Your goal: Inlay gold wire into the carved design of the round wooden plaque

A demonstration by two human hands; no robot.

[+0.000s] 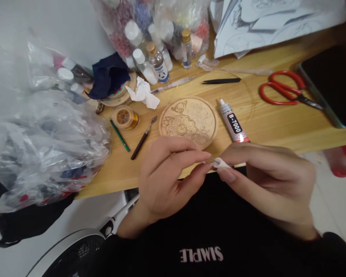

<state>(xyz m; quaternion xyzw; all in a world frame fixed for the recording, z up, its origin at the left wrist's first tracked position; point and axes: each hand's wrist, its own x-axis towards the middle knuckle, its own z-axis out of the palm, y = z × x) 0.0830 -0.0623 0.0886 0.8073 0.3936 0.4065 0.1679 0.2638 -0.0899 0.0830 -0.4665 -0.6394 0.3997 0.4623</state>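
Note:
My right hand [272,181] pinches a small white cap-like piece [221,163] between thumb and forefinger. From it a thin metal pin [212,159] sticks out toward my left hand [170,177], whose thumb and fingertips close around the pin's end. Both hands are held just in front of the table edge. Behind them lies a round wooden disc [190,119] with a flower design outlined in gold-coloured line. To its right is a B-7000 glue tube [233,121], its narrow white nozzle pointing away from me.
On the left are a spool of gold wire [125,117], a green stick [119,135], a small spatula [144,138] and plastic bags [52,146]. Small bottles [158,63] stand behind. Black tweezers [221,81], red-handled scissors [290,90] and a dark-screened device [334,84] lie right.

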